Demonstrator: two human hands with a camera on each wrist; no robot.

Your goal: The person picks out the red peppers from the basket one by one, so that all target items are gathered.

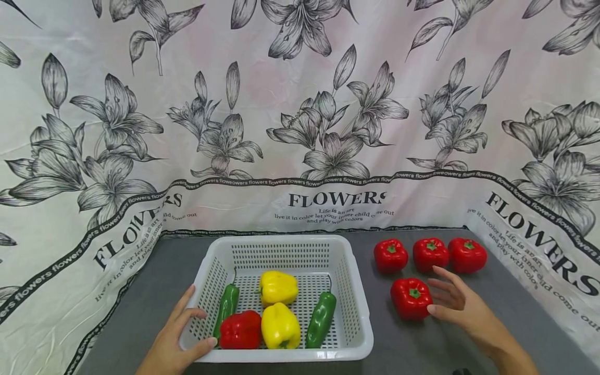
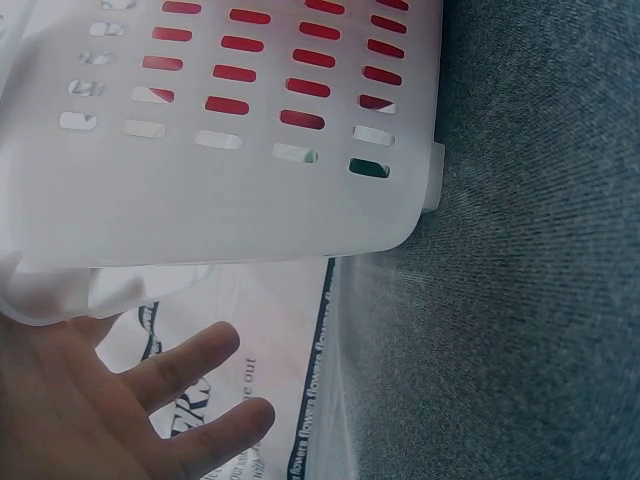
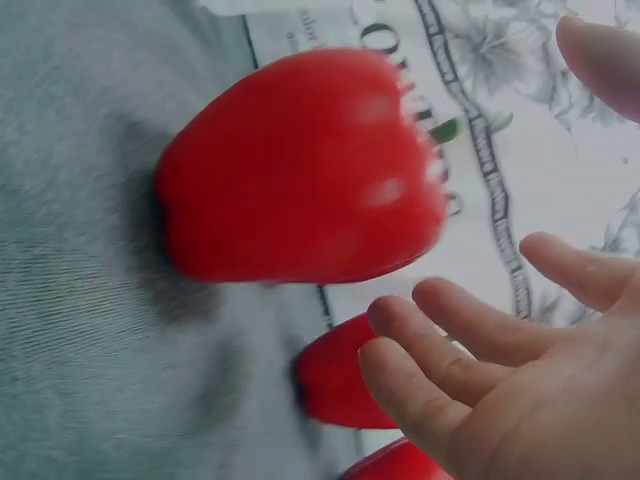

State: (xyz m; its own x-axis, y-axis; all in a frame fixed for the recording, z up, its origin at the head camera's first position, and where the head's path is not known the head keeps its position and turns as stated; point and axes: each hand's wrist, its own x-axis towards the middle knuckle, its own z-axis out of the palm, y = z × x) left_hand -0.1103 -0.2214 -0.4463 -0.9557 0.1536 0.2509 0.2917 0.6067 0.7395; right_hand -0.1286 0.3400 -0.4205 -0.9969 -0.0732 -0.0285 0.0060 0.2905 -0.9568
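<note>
My left hand (image 1: 175, 336) is at the front left corner of a white plastic basket (image 1: 286, 355), thumb and index finger over its rim, two other fingers stretched outside in the left wrist view. In the basket lie a red bell pepper (image 1: 240, 330), two yellow bell peppers (image 1: 278, 288) and two long green peppers (image 1: 321, 320) with thin stems. My right hand (image 1: 461, 307) is spread beside the nearest loose red bell pepper (image 1: 411, 298), thumb tip at its right side. That pepper (image 3: 300, 175) stands upright in the right wrist view, the hand's fingers (image 3: 415, 400) apart from it.
Behind the nearest pepper stand three more red bell peppers (image 1: 390, 255) in a row at the back right. Dark grey cloth (image 1: 136, 307) covers the table. A white curtain (image 1: 328, 208) with printed flowers encloses the back and both sides.
</note>
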